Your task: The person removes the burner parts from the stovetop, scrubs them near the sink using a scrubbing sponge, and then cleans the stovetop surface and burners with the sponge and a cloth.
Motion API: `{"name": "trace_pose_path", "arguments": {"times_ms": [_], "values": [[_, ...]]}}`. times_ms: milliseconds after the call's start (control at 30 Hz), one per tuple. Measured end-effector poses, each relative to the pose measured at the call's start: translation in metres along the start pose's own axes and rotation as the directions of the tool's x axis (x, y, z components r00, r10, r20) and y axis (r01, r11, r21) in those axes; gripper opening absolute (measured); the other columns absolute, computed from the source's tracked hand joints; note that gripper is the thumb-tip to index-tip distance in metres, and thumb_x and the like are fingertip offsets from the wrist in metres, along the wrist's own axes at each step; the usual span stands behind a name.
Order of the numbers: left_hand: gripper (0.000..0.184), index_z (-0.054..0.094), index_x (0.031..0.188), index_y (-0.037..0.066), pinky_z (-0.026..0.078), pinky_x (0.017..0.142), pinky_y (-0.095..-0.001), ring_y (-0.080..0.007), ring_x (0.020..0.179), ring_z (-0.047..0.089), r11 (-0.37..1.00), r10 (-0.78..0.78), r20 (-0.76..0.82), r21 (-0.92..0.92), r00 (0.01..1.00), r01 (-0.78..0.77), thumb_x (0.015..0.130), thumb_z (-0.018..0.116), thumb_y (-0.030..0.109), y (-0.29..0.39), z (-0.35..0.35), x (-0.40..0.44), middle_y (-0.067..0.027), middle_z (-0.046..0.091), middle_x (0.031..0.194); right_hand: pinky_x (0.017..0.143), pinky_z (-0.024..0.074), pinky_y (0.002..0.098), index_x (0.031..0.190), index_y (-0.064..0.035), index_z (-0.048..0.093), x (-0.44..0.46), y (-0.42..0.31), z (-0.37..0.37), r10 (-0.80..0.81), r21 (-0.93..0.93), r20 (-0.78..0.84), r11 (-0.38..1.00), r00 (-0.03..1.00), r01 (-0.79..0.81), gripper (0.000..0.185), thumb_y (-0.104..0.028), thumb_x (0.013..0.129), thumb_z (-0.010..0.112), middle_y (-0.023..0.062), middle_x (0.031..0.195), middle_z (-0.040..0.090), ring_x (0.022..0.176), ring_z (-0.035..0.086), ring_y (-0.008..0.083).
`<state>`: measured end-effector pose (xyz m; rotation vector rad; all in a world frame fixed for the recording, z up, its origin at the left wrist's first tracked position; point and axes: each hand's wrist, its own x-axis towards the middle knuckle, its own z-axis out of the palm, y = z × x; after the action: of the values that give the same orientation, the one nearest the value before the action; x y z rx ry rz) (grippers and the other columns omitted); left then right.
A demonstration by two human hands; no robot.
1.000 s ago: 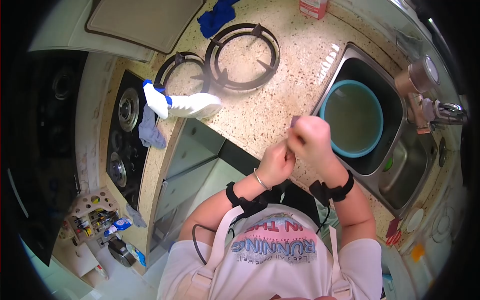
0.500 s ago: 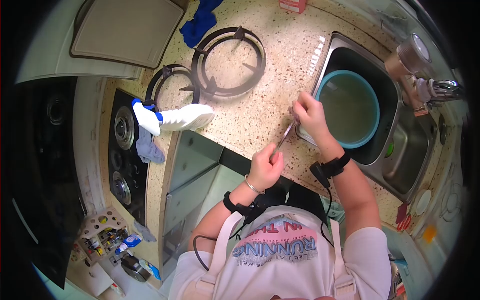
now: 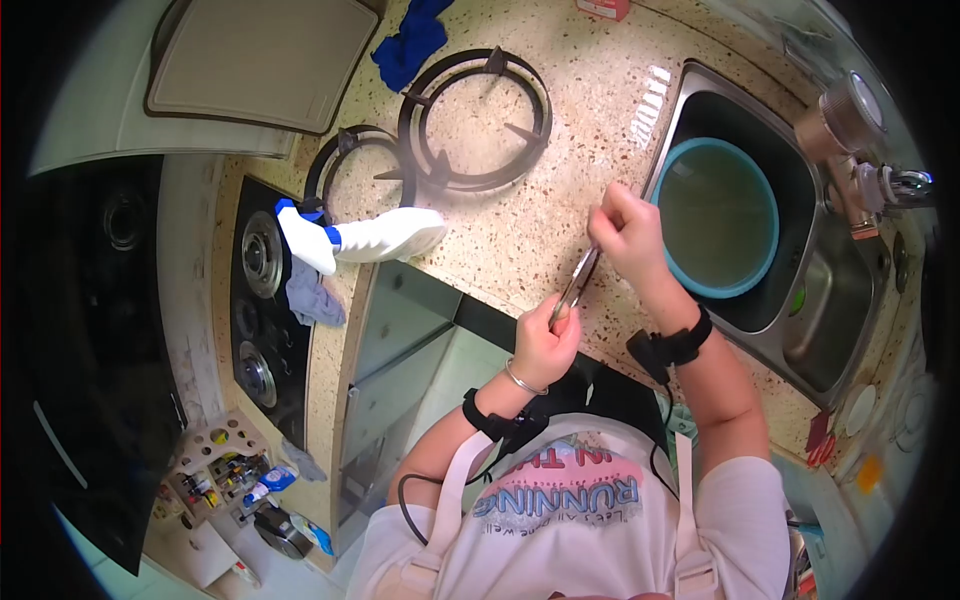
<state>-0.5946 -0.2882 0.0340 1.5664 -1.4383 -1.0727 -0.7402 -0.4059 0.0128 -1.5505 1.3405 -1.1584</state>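
Observation:
Both hands are over the counter's front edge, joined by a thin, shiny metal tool (image 3: 577,281) whose exact kind I cannot make out. The tool's lower end is in my left hand (image 3: 546,350), with the fingers wrapped round it. My right hand (image 3: 632,235) is closed at its upper end, near the sink's left side. Just right of this hand, a blue basin (image 3: 774,225) of cloudy water sits in the sink (image 3: 687,82). A white spray bottle with a blue trigger (image 3: 388,236) lies on the counter, left of my hands.
Two black pan supports (image 3: 543,135) lie on the counter (image 3: 590,120), near a blue cloth (image 3: 411,45). A grey cloth (image 3: 312,296) hangs over the hob edge (image 3: 285,350). The faucet (image 3: 905,187) is at the right. A cutting board (image 3: 255,60) is at the upper left.
My hands have moved apart, exposing the metal tool between them. My right hand has shifted upward and my left hand slightly down. The camera view has also shifted a little.

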Motion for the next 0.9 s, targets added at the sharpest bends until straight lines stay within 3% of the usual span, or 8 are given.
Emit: {"name": "trace_pose_path", "arguments": {"times_ms": [100,200,233,333,467,667,733,900], "values": [[0.031,0.039,0.066,0.006,0.029,0.045,-0.0277,-0.0084,0.047,0.031,0.992,0.118,-0.018,0.035,0.993,-0.118,0.085,0.063,0.002,-0.007,0.003,0.001,0.0009,0.033,0.051,0.052,0.0461,0.039,0.068,-0.0074,0.053,-0.018,-0.06,0.011,-0.513,-0.13,0.155,0.837,0.844,0.532,0.012,-0.005,0.068,0.064,0.0114,0.063,0.054,0.055,0.055,0.032],[0.031,0.039,0.066,0.007,0.03,0.046,-0.026,-0.0071,0.049,0.033,1.0,-0.003,-0.083,0.015,0.997,0.004,0.086,0.063,0.002,0.004,0.0,0.008,0.0014,0.036,0.053,0.053,0.0462,0.0391,0.069,-0.0055,0.053,-0.003,-0.024,0.021,-0.313,-0.026,-0.021,0.95,0.95,0.312,0.012,-0.006,0.071,0.065,0.013,0.063,0.053,0.056,0.055,0.0325],[0.032,0.04,0.067,0.009,0.032,0.047,-0.0256,-0.0067,0.051,0.035,0.993,-0.094,-0.05,-0.075,0.994,0.09,0.087,0.065,0.005,-0.002,-0.001,0.007,0.0032,0.039,0.055,0.053,0.0457,0.0395,0.072,-0.0035,0.053,0.008,-0.005,0.019,0.002,0.091,-0.002,0.996,1.0,-0.002,0.013,-0.007,0.076,0.065,0.0154,0.063,0.053,0.056,0.055,0.0334],[0.026,0.046,0.073,0.006,0.036,0.051,-0.0286,-0.0092,0.056,0.038,0.967,-0.223,0.061,-0.116,0.973,0.228,0.088,0.067,0.01,-0.017,-0.014,0.019,0.0016,0.041,0.06,0.051,0.0438,0.0369,0.075,-0.0012,0.05,0.012,0.051,-0.004,-0.056,-0.219,-0.02,0.974,0.998,0.05,0.017,-0.008,0.082,0.064,0.0172,0.063,0.053,0.053,0.055,0.0292],[0.025,0.051,0.097,0.003,0.043,0.058,-0.026,-0.0103,0.063,0.048,0.872,-0.32,0.012,-0.386,0.947,0.299,0.088,0.07,0.015,-0.067,-0.01,0.058,-0.0002,0.05,0.073,0.049,0.0426,0.0238,0.075,-0.0025,0.053,0.008,0.082,-0.024,0.224,0.339,-0.145,0.926,0.964,-0.165,0.022,-0.011,0.093,0.062,-0.0011,0.063,0.056,0.052,0.051,0.0059],[0.056,0.05,0.125,0.001,0.048,0.067,-0.0292,-0.0188,0.085,0.055,0.931,0.239,-0.182,0.322,0.954,-0.172,0.078,0.077,0.012,-0.074,0.0,0.089,-0.0104,0.054,0.101,0.063,0.047,0.0294,0.093,-0.0034,0.058,-0.012,0.07,-0.018,0.381,0.282,0.039,0.883,0.924,-0.376,0.026,-0.013,0.078,0.077,0.0032,0.08,0.057,0.071,0.056,0.0135],[0.076,0.045,0.133,-0.002,0.042,0.09,-0.0403,-0.0299,0.108,0.049,0.886,0.238,-0.138,0.437,0.962,-0.156,0.072,0.081,0.027,-0.072,0.001,0.088,-0.0186,0.047,0.122,0.083,0.0466,0.0383,0.101,-0.0054,0.059,-0.025,0.071,-0.015,-0.09,-0.357,0.05,0.928,0.995,0.102,0.039,-0.02,0.071,0.081,0.0123,0.104,0.056,0.097,0.055,0.0269],[0.126,0.03,0.145,-0.007,0.016,0.113,-0.0564,-0.0436,0.139,0.025,0.743,0.156,0.027,0.655,0.987,-0.135,0.056,0.077,0.069,-0.036,0.01,0.082,-0.0278,0.032,0.147,0.106,0.0342,0.046,0.117,-0.0117,0.06,-0.046,0.066,-0.018,-0.051,-0.418,0.083,0.905,0.995,0.081,0.058,-0.03,0.068,0.085,0.0234,0.138,0.038,0.128,0.04,0.0406]]}}
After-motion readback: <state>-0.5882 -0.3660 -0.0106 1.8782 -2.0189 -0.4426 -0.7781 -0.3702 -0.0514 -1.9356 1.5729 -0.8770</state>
